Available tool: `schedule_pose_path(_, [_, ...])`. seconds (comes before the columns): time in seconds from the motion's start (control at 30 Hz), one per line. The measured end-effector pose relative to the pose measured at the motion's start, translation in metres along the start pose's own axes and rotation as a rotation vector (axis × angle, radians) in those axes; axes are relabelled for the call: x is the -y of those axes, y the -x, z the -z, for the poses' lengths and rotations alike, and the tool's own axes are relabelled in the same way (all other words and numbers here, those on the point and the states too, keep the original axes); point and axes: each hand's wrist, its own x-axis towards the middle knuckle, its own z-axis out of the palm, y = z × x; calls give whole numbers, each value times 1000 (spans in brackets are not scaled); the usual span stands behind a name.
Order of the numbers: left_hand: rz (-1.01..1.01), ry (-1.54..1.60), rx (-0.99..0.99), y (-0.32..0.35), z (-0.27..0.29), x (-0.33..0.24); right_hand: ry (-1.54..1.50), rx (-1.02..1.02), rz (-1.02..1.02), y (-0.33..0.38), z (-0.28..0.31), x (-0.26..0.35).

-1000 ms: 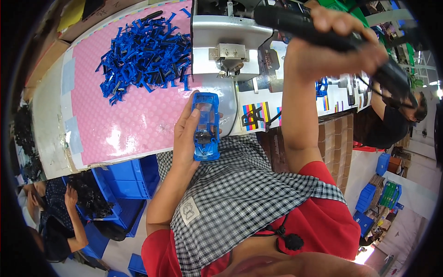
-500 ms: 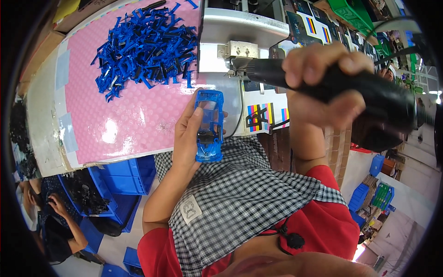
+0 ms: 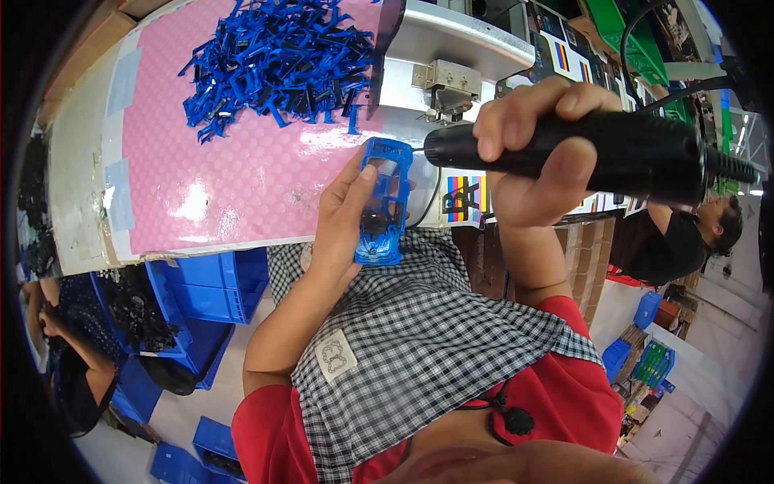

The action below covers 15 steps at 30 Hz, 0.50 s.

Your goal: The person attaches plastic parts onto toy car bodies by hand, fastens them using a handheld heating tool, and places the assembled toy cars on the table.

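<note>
A translucent blue toy car body (image 3: 389, 242) is held upright in my left hand (image 3: 339, 214), thumb lying along its near side and fingers behind. My right hand (image 3: 536, 149) is wrapped round a thick black electric screwdriver (image 3: 597, 153) held level. Its thin bit points left and meets, or nearly meets, the top right edge of the car body; contact cannot be made out exactly. Behind the tool's nose stands a metal screw feeder (image 3: 451, 85) with a small bracket at its front.
A heap of small blue plastic parts (image 3: 278, 68) lies on the pink mat (image 3: 218, 194). Blue crates (image 3: 210, 290) stand at the lower left, some holding black parts. Green trays (image 3: 621, 40) sit at the upper right. Other people are at both sides.
The screwdriver has moved left, away from the feeder's front, and its bit now lies at the car body's top edge. The car body has shifted slightly right and up in view.
</note>
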Motion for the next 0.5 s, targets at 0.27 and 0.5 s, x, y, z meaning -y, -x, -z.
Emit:
schedule_pose_path(0.27, [10, 20, 7, -1, 2, 1, -25, 28, 1, 13, -8, -11])
schedule_pose_path(0.5, [-13, 44, -1, -1, 0, 2, -14, 1, 10, 15, -7, -18])
